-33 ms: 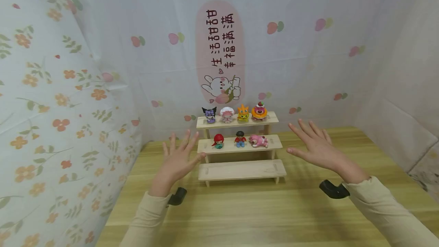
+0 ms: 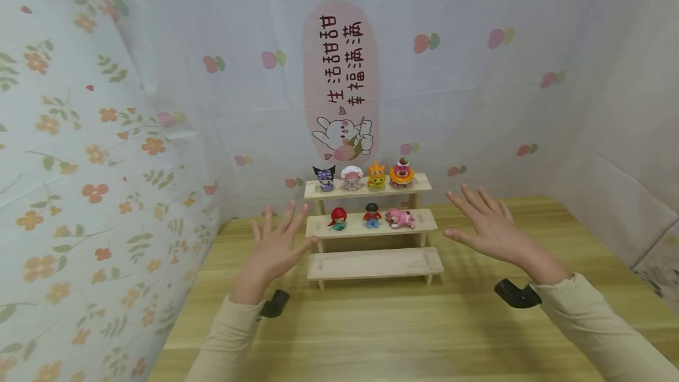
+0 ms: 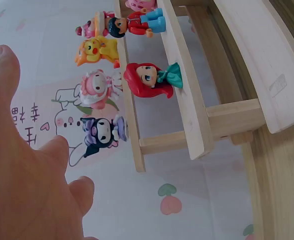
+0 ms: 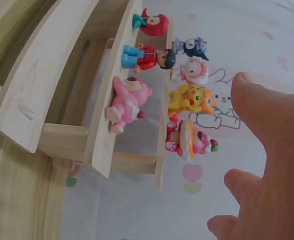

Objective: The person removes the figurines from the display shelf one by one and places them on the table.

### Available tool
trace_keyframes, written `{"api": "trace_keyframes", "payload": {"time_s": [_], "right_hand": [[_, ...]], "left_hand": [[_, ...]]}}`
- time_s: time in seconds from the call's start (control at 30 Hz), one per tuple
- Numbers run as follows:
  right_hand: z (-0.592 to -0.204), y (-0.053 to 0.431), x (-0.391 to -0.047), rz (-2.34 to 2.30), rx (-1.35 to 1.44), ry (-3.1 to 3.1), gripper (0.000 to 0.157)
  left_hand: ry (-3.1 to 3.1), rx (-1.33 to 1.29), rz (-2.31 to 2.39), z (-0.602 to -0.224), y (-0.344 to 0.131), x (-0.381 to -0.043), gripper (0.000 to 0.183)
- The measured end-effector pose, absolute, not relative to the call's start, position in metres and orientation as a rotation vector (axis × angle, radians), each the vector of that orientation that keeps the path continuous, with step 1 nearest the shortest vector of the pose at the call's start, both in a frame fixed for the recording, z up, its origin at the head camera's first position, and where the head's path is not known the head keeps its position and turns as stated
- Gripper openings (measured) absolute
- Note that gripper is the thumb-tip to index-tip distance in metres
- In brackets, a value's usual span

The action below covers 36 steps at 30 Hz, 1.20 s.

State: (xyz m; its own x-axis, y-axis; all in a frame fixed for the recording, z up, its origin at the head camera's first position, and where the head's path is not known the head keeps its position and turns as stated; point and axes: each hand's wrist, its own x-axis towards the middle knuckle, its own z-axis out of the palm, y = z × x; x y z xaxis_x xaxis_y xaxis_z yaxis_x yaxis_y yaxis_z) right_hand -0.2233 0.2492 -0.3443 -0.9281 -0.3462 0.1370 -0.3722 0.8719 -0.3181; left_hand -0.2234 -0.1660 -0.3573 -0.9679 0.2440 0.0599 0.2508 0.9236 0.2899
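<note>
My left hand (image 2: 277,252) hovers spread at the left side of a three-step wooden stand (image 2: 375,263), fingers straight, holding nothing. On the right side my right hand (image 2: 493,230) is spread too, its palm bare. The middle step bears a red-haired mermaid figure (image 2: 338,219), a black-haired figure in a red jacket (image 2: 372,215) and a pink bear lying down (image 2: 400,219). Along the top step stand a black-eared figure (image 2: 325,177), a pink figure in a white hat (image 2: 352,178), an orange-and-yellow figure (image 2: 376,175) and a pink bear with an orange ring (image 2: 401,173). The bottom step holds no figures.
The stand is on a wood-grain table (image 2: 371,329) near its back edge. Behind it hangs a pale printed cloth (image 2: 445,111) with a pink panel of lettering. A flowered curtain (image 2: 106,223) closes off the left. Dark wrist mounts (image 2: 274,304) sit under both sleeves.
</note>
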Motion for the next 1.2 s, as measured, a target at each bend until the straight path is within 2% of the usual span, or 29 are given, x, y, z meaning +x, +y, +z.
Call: {"api": "trace_keyframes", "payload": {"time_s": [0.47,1.2], "right_hand": [[-0.352,0.248,-0.233,0.511,0.564,-2.922,0.083],[-0.348,0.236,-0.271,0.49,0.603,-2.88,0.078]], "left_hand": [[-3.011,-0.379,-0.509,-0.365,-0.169,-0.231,0.074],[-2.993,-0.277,-0.648,-0.39,-0.175,-0.259,0.066]]}}
